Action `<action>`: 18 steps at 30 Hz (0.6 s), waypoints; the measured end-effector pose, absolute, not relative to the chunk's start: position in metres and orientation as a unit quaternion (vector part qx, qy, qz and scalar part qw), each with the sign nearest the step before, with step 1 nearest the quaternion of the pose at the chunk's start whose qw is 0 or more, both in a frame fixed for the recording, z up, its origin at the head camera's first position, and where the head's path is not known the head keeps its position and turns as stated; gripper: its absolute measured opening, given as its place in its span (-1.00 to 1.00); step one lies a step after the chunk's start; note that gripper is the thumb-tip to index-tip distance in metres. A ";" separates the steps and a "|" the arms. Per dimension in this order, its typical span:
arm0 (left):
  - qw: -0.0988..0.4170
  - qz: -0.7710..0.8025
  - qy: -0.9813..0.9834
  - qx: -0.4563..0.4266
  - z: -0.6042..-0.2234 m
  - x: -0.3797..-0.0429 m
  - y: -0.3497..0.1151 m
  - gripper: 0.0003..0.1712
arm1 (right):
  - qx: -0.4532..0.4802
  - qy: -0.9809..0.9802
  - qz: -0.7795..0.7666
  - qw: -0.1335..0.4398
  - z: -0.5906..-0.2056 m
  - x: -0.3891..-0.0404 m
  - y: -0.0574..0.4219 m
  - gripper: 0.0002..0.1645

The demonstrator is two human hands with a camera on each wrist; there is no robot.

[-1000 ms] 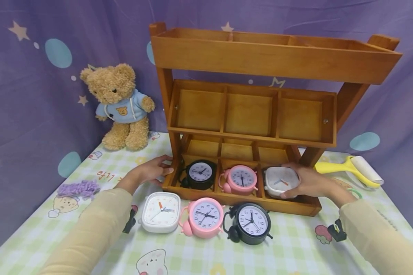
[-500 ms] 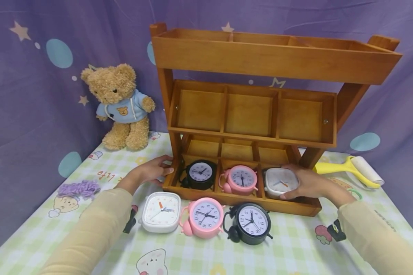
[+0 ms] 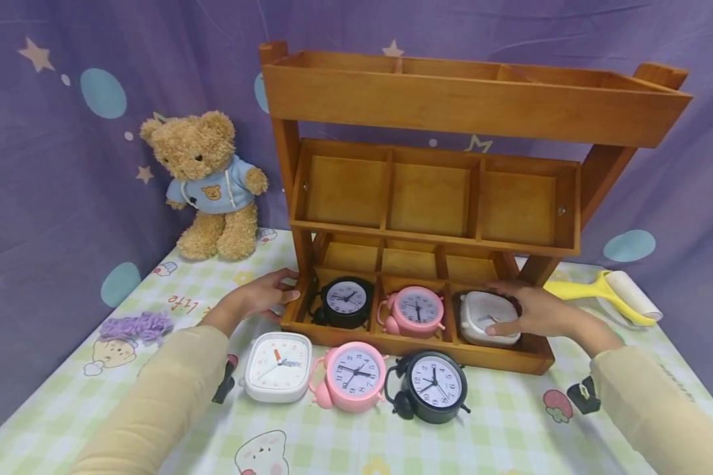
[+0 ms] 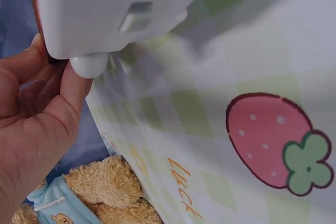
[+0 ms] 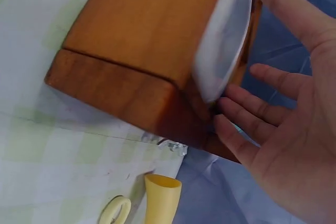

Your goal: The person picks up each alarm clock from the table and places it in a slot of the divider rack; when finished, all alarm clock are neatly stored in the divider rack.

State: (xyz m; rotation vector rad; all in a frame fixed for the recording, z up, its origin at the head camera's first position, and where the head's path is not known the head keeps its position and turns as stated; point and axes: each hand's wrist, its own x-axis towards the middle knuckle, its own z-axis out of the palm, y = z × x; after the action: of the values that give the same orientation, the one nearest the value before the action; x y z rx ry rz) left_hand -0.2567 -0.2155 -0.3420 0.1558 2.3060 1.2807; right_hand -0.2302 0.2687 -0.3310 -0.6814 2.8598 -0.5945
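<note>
My left hand (image 3: 267, 295) grips the lower left corner of the brown wooden rack (image 3: 416, 343), thumb at the front edge. In the bottom row sit a black alarm clock (image 3: 346, 300), a pink alarm clock (image 3: 417, 310) and a white square clock (image 3: 484, 313), one per compartment. My right hand (image 3: 537, 313) is at the white clock's right side, its thumb over the face; in the right wrist view its fingers (image 5: 252, 119) are spread and loose. On the cloth in front stand another white square clock (image 3: 278, 367), a pink clock (image 3: 353, 377) and a black clock (image 3: 434, 386).
A teddy bear (image 3: 210, 185) in a blue hoodie stands at the back left, with a purple scrunchie (image 3: 136, 326) nearer. The lint roller (image 3: 606, 293) with a yellow handle lies right of the rack. A purple curtain (image 3: 53, 198) hangs behind.
The white clock in the right compartment has tilted back and shifted slightly right, its face catching more glare. My right fingers have loosened around it. The left hand has stayed put.
</note>
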 end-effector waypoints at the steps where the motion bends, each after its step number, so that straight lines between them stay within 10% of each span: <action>1: 0.247 0.469 0.846 0.057 -0.342 -0.257 -0.215 -0.41 | -0.228 0.950 -0.201 0.065 -0.329 -0.230 0.269 0.05; 18: 0.247 0.465 0.848 0.061 -0.340 -0.256 -0.215 -0.40 | -0.251 0.934 -0.253 -0.008 -0.313 -0.202 0.260 -0.41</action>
State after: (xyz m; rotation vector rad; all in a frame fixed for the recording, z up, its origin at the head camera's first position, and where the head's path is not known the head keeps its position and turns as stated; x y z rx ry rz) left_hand -0.2557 -0.2149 -0.3405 0.1656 2.3113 1.2690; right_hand -0.2020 0.2597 -0.3131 -0.7937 2.9505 -0.8007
